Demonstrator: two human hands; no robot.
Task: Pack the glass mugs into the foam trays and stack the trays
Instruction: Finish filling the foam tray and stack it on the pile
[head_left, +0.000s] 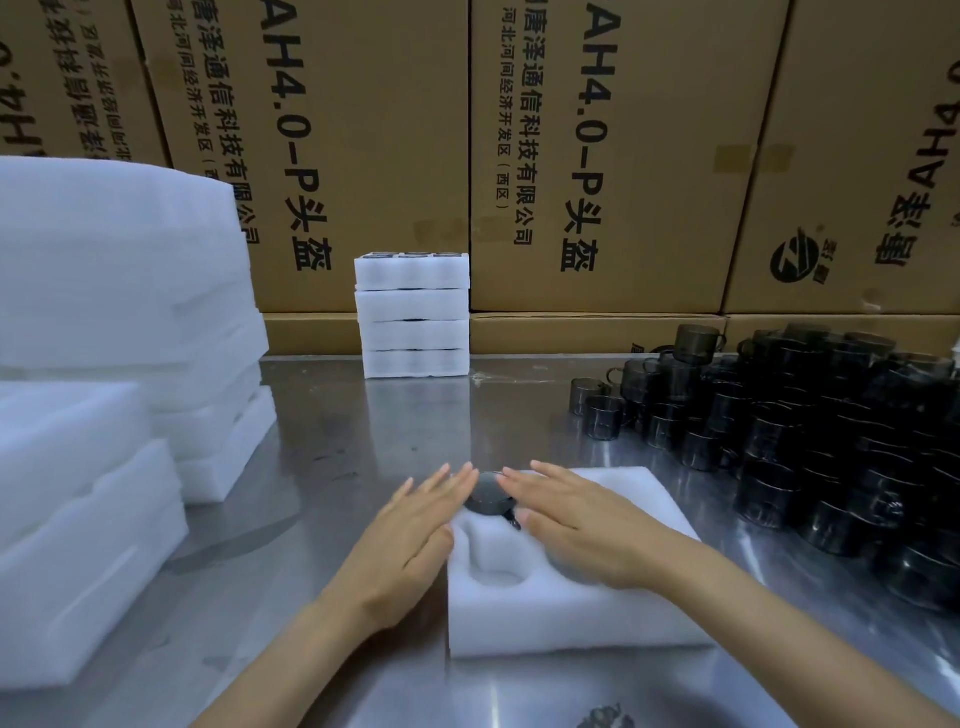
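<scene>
A white foam tray (571, 618) lies on the steel table in front of me. A dark glass mug (488, 500) sits in its far left pocket, and the pocket nearer me (496, 564) is empty. My left hand (410, 540) lies flat with straight fingers at the tray's left edge, its fingertips reaching the mug. With fingers extended, my right hand (576, 525) rests flat on the tray's top, right of the mug. A stack of packed foam trays (413, 314) stands at the back of the table.
A large pile of dark glass mugs (810, 441) fills the table's right side. Stacks of empty foam trays (104, 364) stand at the left. Brown cardboard cartons (597, 156) form a wall behind the table. Bare steel table (363, 431) lies between.
</scene>
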